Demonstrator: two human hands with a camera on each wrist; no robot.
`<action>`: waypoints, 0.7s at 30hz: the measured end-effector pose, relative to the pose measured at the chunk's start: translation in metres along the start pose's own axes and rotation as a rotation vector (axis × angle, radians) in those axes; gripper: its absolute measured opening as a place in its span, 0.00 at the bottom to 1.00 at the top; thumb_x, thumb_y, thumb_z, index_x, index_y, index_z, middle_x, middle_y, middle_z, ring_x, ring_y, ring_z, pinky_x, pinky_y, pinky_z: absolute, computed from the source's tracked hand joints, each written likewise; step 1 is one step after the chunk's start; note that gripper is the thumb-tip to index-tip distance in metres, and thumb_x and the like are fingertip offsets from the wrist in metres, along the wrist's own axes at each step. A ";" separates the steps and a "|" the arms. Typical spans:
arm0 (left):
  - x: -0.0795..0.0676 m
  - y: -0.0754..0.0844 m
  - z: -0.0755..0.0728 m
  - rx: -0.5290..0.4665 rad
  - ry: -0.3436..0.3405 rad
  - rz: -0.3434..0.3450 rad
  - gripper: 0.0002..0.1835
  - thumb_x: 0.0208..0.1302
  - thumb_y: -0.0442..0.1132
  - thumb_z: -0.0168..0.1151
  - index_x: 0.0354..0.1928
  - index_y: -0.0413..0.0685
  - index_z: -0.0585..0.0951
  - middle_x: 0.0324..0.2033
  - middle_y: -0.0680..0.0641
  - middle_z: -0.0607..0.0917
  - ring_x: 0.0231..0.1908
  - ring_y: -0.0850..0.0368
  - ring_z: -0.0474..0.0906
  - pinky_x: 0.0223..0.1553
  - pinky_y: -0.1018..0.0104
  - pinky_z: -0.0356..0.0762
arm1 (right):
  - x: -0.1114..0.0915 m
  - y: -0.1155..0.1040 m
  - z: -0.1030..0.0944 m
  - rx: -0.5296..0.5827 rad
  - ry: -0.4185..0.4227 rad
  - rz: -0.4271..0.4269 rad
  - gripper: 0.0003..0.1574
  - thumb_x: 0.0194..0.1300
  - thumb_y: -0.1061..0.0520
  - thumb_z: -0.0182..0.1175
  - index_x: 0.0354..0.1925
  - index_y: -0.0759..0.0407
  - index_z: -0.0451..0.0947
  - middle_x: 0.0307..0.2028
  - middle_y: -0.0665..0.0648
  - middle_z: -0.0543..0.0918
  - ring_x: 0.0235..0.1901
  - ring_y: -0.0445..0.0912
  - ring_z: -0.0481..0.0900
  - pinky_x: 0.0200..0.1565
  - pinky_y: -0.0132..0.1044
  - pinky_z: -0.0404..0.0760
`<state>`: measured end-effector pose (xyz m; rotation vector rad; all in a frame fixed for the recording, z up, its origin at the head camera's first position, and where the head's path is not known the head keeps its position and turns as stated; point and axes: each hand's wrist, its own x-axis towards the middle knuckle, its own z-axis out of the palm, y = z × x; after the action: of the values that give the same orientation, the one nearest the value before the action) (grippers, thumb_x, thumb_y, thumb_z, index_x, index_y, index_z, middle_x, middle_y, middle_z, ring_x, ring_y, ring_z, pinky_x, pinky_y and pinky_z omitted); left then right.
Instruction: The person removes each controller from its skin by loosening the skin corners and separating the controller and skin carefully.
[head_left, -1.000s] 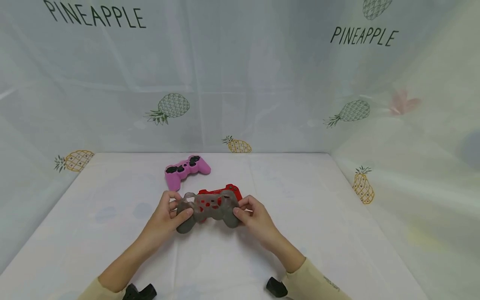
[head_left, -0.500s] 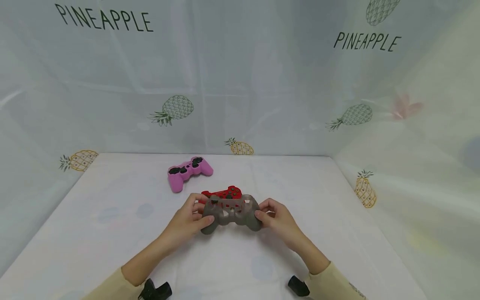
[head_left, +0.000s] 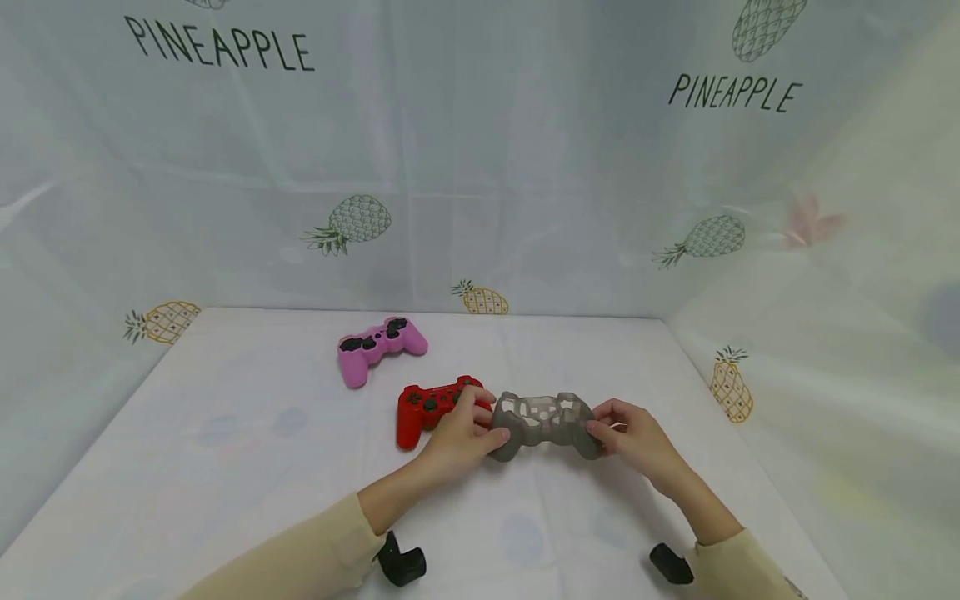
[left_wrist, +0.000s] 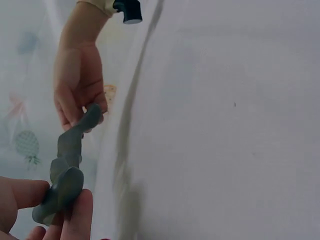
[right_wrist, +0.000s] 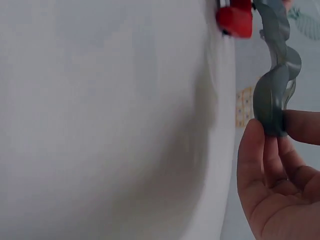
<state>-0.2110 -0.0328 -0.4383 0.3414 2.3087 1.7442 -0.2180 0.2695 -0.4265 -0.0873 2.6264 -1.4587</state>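
Both hands hold a translucent grey game controller cover (head_left: 542, 421) with cut-outs, raised over the white table. My left hand (head_left: 463, 435) pinches its left grip between thumb and fingers, and my right hand (head_left: 633, 435) pinches the right grip. In the left wrist view the thin cover (left_wrist: 67, 165) shows edge-on between the two hands. The right wrist view shows its curved grip (right_wrist: 270, 102) between thumb and fingertips. A red game controller (head_left: 427, 408) lies on the table just left of the cover, its right side partly hidden behind my left hand.
A pink game controller (head_left: 378, 346) with black buttons lies farther back on the left. The white-clothed table (head_left: 262, 483) ends at a pineapple-print curtain (head_left: 540, 167) behind and at the sides. Black wrist cameras (head_left: 402, 562) sit at the sleeves.
Both hands have carried the grey controller cover to the right, off from in front of the red controller, which now shows more fully. The pink controller stays put.
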 end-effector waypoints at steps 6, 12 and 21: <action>0.024 -0.001 0.034 0.002 -0.012 -0.031 0.24 0.72 0.39 0.69 0.63 0.50 0.69 0.49 0.46 0.86 0.46 0.54 0.87 0.47 0.57 0.84 | 0.000 0.018 -0.026 -0.103 0.026 0.015 0.13 0.74 0.58 0.66 0.50 0.66 0.80 0.40 0.58 0.84 0.37 0.46 0.83 0.39 0.40 0.87; 0.043 -0.003 0.055 -0.066 -0.001 -0.072 0.22 0.70 0.35 0.68 0.61 0.50 0.71 0.44 0.47 0.85 0.41 0.56 0.85 0.42 0.62 0.84 | 0.004 0.029 -0.039 -0.171 0.039 0.040 0.15 0.74 0.57 0.66 0.50 0.67 0.79 0.40 0.59 0.84 0.37 0.47 0.82 0.38 0.37 0.86; 0.054 0.003 0.076 -0.111 -0.014 -0.091 0.23 0.71 0.34 0.70 0.62 0.48 0.70 0.43 0.47 0.83 0.38 0.57 0.84 0.39 0.64 0.86 | 0.006 0.045 -0.055 -0.194 0.067 0.079 0.14 0.74 0.57 0.65 0.50 0.68 0.79 0.40 0.58 0.83 0.33 0.45 0.82 0.35 0.35 0.84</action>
<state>-0.2378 0.0547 -0.4578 0.2246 2.1713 1.8100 -0.2311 0.3393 -0.4366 0.0462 2.7838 -1.2003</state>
